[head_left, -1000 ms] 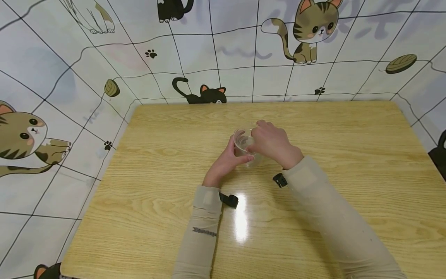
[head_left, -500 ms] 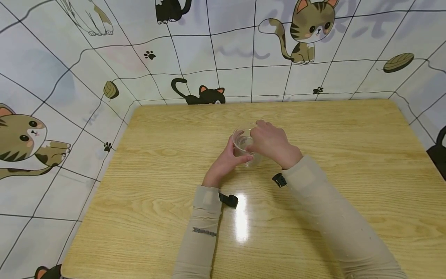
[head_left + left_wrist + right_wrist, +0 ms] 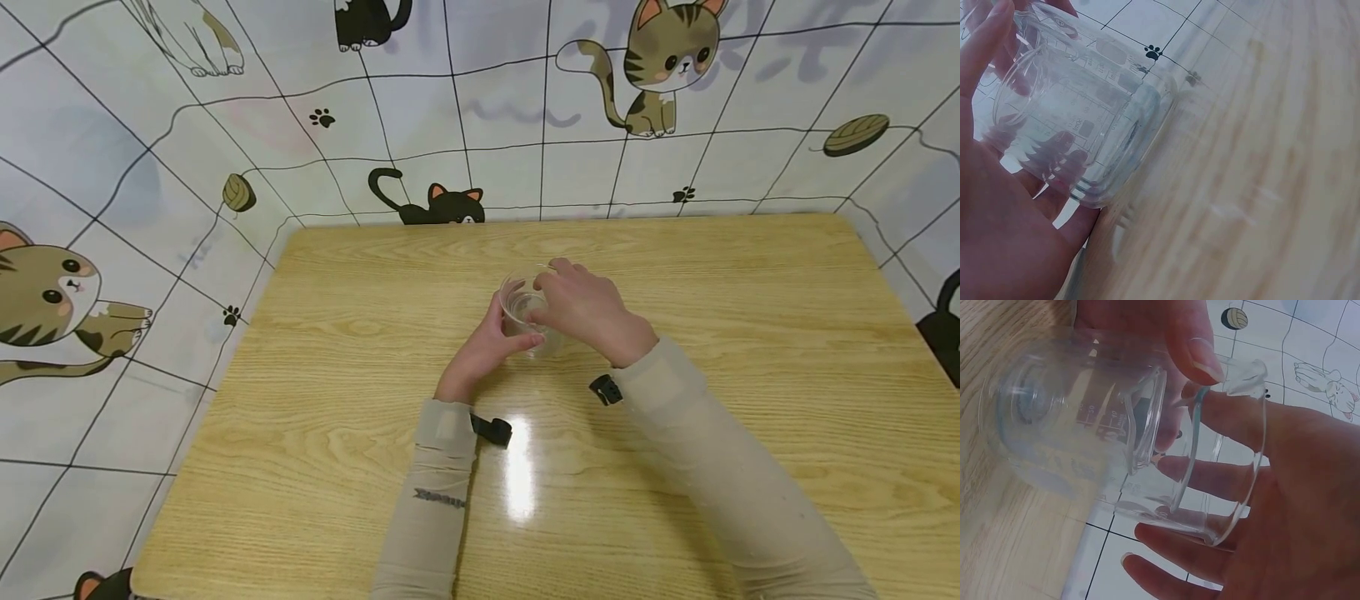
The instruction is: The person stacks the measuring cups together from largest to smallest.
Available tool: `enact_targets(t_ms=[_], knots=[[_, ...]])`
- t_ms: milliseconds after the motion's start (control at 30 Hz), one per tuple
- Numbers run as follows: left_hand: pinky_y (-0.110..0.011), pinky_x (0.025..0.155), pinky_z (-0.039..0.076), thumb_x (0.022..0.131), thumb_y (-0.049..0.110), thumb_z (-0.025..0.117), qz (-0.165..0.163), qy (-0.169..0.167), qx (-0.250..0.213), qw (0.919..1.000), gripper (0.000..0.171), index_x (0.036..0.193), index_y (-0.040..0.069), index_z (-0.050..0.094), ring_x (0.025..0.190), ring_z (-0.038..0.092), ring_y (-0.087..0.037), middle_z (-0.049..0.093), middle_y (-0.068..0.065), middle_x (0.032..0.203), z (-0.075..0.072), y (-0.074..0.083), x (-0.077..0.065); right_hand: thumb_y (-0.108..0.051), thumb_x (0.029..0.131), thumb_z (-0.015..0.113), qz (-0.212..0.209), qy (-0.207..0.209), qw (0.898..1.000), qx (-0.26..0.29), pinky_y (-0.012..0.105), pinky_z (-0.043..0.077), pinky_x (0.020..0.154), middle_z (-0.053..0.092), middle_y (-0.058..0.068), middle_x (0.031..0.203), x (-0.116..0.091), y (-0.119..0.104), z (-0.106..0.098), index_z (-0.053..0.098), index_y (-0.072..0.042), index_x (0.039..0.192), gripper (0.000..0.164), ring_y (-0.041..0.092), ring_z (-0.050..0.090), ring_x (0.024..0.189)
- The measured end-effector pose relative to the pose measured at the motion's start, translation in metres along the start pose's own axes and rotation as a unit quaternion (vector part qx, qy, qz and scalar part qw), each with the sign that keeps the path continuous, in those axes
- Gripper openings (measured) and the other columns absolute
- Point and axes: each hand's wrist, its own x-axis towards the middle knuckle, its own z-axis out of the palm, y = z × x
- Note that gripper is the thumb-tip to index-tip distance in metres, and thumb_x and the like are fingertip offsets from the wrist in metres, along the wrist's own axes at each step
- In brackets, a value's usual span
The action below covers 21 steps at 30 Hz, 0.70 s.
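Observation:
A clear glass beaker [image 3: 542,342] with printed graduations stands near the middle of the wooden table [image 3: 337,375]. Inside it sits a smaller glass beaker [image 3: 1188,459], whose rim lies below the outer rim. My left hand [image 3: 483,346] grips the outer beaker from the left, thumb at the front and fingers behind, as the left wrist view shows around the outer beaker [image 3: 1104,94]. Over the mouth is my right hand [image 3: 588,308], its fingers [image 3: 1210,478] spread and loosely bent at the rims. Whether a fingertip touches the inner beaker is hard to tell through the glass.
White walls with cat drawings [image 3: 671,67] and a tile-like grid rise behind the table and at both sides. Black straps [image 3: 492,430] with wrist cameras sit at both cuffs. A bright light reflection [image 3: 519,475] lies on the table in front of the hands.
My right hand's fingers have loosened and parted a little at the beaker's mouth, and its wrist has shifted slightly right. My left hand keeps its grip in the same place.

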Motion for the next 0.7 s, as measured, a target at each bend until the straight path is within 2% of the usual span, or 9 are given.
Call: enact_targets(t_ms=[200, 367, 500, 633, 700], knots=[[-0.044, 0.108, 0.024, 0.079, 0.030, 0.072, -0.004, -0.003, 0.006, 1.0000, 0.088, 0.145, 0.032, 0.013, 0.133, 0.029, -0.014, 0.029, 0.003, 0.144, -0.001, 0.000, 0.000, -0.043, 0.085, 0.059, -0.013, 0.005, 1.000, 0.000, 0.053, 0.045, 0.084, 0.036, 0.013, 0.142, -0.002, 0.002, -0.002, 0.054, -0.014, 0.127, 0.051, 0.032, 0.041, 0.125], [-0.042, 0.107, 0.025, 0.080, 0.028, 0.071, -0.004, -0.003, 0.001, 1.0000, 0.086, 0.145, 0.032, 0.015, 0.132, 0.031, -0.016, 0.026, 0.001, 0.146, -0.002, -0.003, 0.002, -0.042, 0.087, 0.058, -0.042, 0.047, 0.998, 0.000, 0.050, 0.046, 0.085, 0.036, 0.012, 0.143, -0.005, 0.004, -0.005, 0.055, -0.014, 0.125, 0.048, 0.031, 0.039, 0.127], [-0.039, 0.108, 0.023, 0.081, 0.027, 0.070, -0.012, 0.001, 0.005, 0.9999, 0.084, 0.145, 0.030, 0.016, 0.132, 0.032, -0.017, 0.024, 0.000, 0.148, -0.003, -0.005, 0.004, -0.042, 0.089, 0.055, -0.071, 0.075, 0.995, 0.005, 0.049, 0.043, 0.091, 0.039, 0.011, 0.141, -0.007, 0.008, -0.009, 0.051, -0.012, 0.129, 0.050, 0.030, 0.039, 0.128], [-0.037, 0.110, 0.021, 0.081, 0.028, 0.070, -0.024, 0.007, 0.012, 0.9996, 0.084, 0.145, 0.031, 0.016, 0.132, 0.030, -0.015, 0.026, -0.001, 0.147, -0.004, -0.007, 0.004, -0.043, 0.092, 0.050, -0.086, 0.100, 0.991, 0.014, 0.049, 0.039, 0.096, 0.040, 0.009, 0.141, -0.010, 0.017, -0.012, 0.043, -0.012, 0.136, 0.054, 0.029, 0.038, 0.129], [-0.038, 0.111, 0.018, 0.081, 0.032, 0.069, -0.034, 0.003, 0.020, 0.9992, 0.085, 0.146, 0.033, 0.014, 0.135, 0.024, -0.013, 0.024, 0.001, 0.148, -0.006, -0.008, 0.001, -0.045, 0.093, 0.047, -0.086, 0.111, 0.990, 0.017, 0.049, 0.036, 0.099, 0.040, 0.009, 0.142, -0.011, 0.024, -0.012, 0.040, -0.013, 0.138, 0.055, 0.029, 0.036, 0.130]])
